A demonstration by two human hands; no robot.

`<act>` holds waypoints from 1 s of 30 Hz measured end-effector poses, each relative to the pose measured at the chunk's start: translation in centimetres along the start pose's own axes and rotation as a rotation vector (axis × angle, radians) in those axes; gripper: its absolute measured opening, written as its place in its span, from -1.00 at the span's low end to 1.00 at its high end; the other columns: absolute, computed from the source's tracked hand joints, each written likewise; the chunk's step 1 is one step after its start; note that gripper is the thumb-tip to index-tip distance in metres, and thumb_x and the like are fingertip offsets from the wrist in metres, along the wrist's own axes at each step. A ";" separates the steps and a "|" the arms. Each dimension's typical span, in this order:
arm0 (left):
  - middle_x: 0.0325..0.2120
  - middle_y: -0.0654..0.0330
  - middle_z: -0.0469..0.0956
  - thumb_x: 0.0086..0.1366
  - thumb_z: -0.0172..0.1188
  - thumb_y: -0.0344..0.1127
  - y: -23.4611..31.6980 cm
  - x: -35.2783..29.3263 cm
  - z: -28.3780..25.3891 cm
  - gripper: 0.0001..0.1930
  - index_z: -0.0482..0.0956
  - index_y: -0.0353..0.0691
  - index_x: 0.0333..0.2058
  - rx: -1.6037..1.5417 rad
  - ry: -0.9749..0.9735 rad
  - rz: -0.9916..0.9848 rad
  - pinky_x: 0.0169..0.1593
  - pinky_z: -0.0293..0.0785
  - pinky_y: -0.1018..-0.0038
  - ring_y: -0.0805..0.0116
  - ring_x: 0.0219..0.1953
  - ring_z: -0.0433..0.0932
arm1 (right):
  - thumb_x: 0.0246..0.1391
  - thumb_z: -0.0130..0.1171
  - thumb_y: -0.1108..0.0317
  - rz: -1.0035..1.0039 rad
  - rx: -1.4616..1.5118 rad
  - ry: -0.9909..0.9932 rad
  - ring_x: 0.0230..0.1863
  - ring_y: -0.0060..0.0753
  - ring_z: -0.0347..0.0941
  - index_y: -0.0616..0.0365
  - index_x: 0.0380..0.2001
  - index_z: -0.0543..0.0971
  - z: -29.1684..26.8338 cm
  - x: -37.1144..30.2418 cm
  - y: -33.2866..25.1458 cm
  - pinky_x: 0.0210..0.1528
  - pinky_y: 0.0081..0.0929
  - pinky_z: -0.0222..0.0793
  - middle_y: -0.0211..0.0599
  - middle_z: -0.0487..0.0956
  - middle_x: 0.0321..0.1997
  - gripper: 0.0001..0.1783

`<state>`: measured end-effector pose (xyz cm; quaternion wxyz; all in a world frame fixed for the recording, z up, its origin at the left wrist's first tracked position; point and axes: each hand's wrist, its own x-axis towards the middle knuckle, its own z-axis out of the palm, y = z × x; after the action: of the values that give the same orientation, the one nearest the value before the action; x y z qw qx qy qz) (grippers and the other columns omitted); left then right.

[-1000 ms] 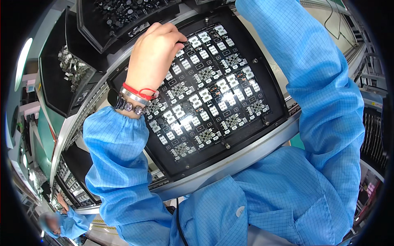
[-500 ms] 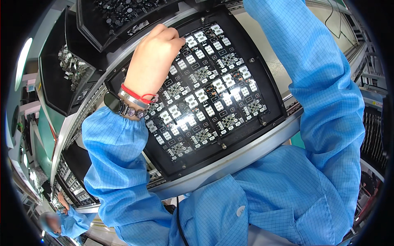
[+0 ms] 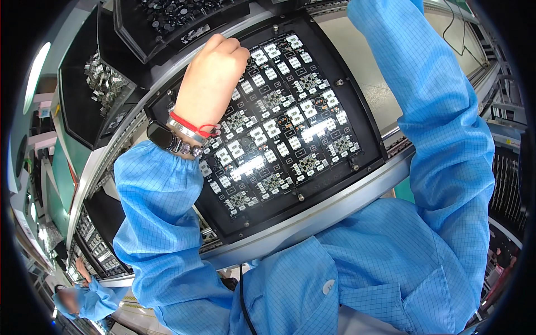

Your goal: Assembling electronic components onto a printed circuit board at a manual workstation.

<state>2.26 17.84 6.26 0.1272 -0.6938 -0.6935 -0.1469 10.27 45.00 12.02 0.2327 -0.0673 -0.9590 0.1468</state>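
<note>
My left hand [image 3: 215, 75] is bent over the far-left part of a black circuit board panel [image 3: 279, 153], its fingers curled downward. The fingertips are hidden behind the hand, so I cannot make out what they hold. White and silver components in repeating groups cover the panel. It lies in a black carrier frame [image 3: 362, 125] with metal pins along its border. Of my right arm only the blue sleeve [image 3: 435, 89] shows, stretching forward past the frame's right side. The right hand itself is beyond the upper edge of the picture.
Beyond the frame stands a black bin of dark round parts [image 3: 170, 17]. Left of it, another black bin holds small silver parts [image 3: 103, 84]. A metal rail [image 3: 318, 207] runs along the frame's near side. Farther off at lower left is another person [image 3: 100, 301] in blue.
The view has shifted slightly. My left hand remains over the same part of the panel, its fingers still curled. The right sleeve's cuff has moved a little to the right.
</note>
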 end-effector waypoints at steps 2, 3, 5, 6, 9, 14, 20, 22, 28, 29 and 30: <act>-0.41 0.19 0.47 -0.06 0.10 -0.51 -0.1 -0.6 -0.1 -0.86 0.54 -0.28 -0.45 0.023 -0.030 -0.031 -0.16 0.51 0.41 0.23 -0.22 0.44 | -0.12 0.19 0.51 -0.008 0.057 0.019 -0.43 -0.31 0.59 0.26 -0.45 0.64 0.4 -0.2 -0.7 -0.32 -0.47 0.48 -0.13 0.62 -0.51 -0.89; -0.41 0.19 0.47 -0.06 0.10 -0.51 -0.2 -0.8 -0.1 -0.86 0.54 -0.28 -0.45 0.030 -0.038 -0.037 -0.16 0.51 0.41 0.24 -0.22 0.44 | -0.11 0.19 0.51 0.024 0.105 0.058 -0.46 -0.35 0.57 0.27 -0.44 0.63 0.6 -0.4 -1.2 -0.34 -0.49 0.47 -0.15 0.62 -0.52 -0.89; -0.41 0.19 0.47 -0.06 0.10 -0.51 0.1 -0.2 -0.1 -0.87 0.54 -0.28 -0.45 0.017 -0.020 -0.018 -0.16 0.51 0.41 0.24 -0.22 0.44 | -0.10 0.18 0.51 0.068 0.114 0.100 -0.48 -0.39 0.56 0.27 -0.43 0.63 -1.4 -1.6 -2.5 -0.36 -0.51 0.46 -0.18 0.62 -0.53 -0.89; -0.41 0.18 0.47 -0.05 0.10 -0.51 -0.2 -1.2 -0.4 -0.86 0.54 -0.28 -0.43 0.046 -0.057 -0.027 -0.16 0.51 0.41 0.24 -0.22 0.44 | -0.09 0.18 0.52 0.029 0.132 0.103 -0.49 -0.45 0.54 0.28 -0.43 0.62 -0.8 -1.5 -3.7 -0.38 -0.54 0.45 -0.22 0.61 -0.54 -0.89; -0.40 0.18 0.49 -0.04 0.10 -0.52 0.7 -0.3 -0.6 -0.82 0.54 -0.29 -0.38 0.058 -0.024 0.018 -0.15 0.51 0.42 0.23 -0.21 0.45 | -0.09 0.18 0.55 -0.006 0.145 0.150 -0.50 -0.55 0.50 0.28 -0.42 0.60 -2.8 -3.4 -4.7 -0.40 -0.60 0.43 -0.30 0.58 -0.55 -0.90; -0.42 0.02 0.49 0.11 0.05 -0.58 0.9 1.6 -3.1 -0.61 0.47 -0.25 -0.04 0.062 0.019 -0.065 -0.20 0.44 0.26 0.06 -0.30 0.48 | -0.01 0.16 0.56 -0.087 0.436 0.021 -0.41 -0.62 0.49 0.27 -0.40 0.54 -2.9 -7.5 -7.7 -0.35 -0.67 0.42 -0.37 0.56 -0.43 -0.94; -0.43 0.05 0.60 0.20 0.07 -0.43 -6.9 4.1 -5.3 -0.84 0.61 -0.33 -0.33 0.429 -0.029 -0.082 -0.22 0.54 0.31 0.05 -0.41 0.56 | 0.02 0.13 0.64 -0.072 0.806 -0.544 -0.36 -0.52 0.44 0.21 -0.33 0.44 2.5 -12.2 -11.9 -0.22 -0.54 0.39 -0.39 0.49 -0.43 -0.84; -0.46 -0.04 0.61 0.10 0.12 -0.38 -5.0 6.3 -7.4 -0.84 0.62 -0.33 -0.41 0.362 -0.627 -0.547 -0.22 0.55 0.26 -0.02 -0.34 0.61 | -0.03 0.14 0.64 -0.020 0.749 -0.624 -0.43 -0.44 0.45 0.19 -0.37 0.41 2.8 -12.7 -12.4 -0.32 -0.52 0.40 -0.33 0.48 -0.48 -0.82; -0.48 -0.09 0.60 0.01 0.14 -0.44 -7.1 7.1 -4.0 -0.87 0.64 -0.32 -0.47 0.385 -0.518 -0.325 -0.23 0.55 0.26 -0.04 -0.32 0.61 | -0.13 0.21 0.61 0.007 0.635 -0.595 -0.46 -0.37 0.48 0.17 -0.35 0.38 3.5 -13.5 -12.1 -0.37 -0.48 0.42 -0.31 0.49 -0.50 -0.73; -0.48 -0.09 0.59 0.00 0.15 -0.44 -7.2 6.2 -5.0 -0.88 0.64 -0.32 -0.48 0.382 -0.442 -0.356 -0.23 0.55 0.26 -0.04 -0.33 0.61 | -0.14 0.22 0.61 -0.025 0.639 -0.598 -0.47 -0.36 0.48 0.17 -0.34 0.38 3.4 -13.2 -12.8 -0.38 -0.47 0.42 -0.31 0.48 -0.51 -0.72; -0.48 -0.10 0.59 -0.01 0.16 -0.45 -7.2 5.4 -5.9 -0.89 0.64 -0.31 -0.49 0.378 -0.364 -0.383 -0.24 0.55 0.26 -0.05 -0.34 0.60 | -0.15 0.23 0.60 -0.054 0.642 -0.600 -0.47 -0.35 0.47 0.17 -0.33 0.38 3.3 -13.0 -13.4 -0.39 -0.46 0.42 -0.31 0.47 -0.52 -0.70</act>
<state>-5.14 20.64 13.62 0.0976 -0.5297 -0.8378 0.0898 19.43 28.91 7.86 -0.0433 0.0790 -0.8914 0.4442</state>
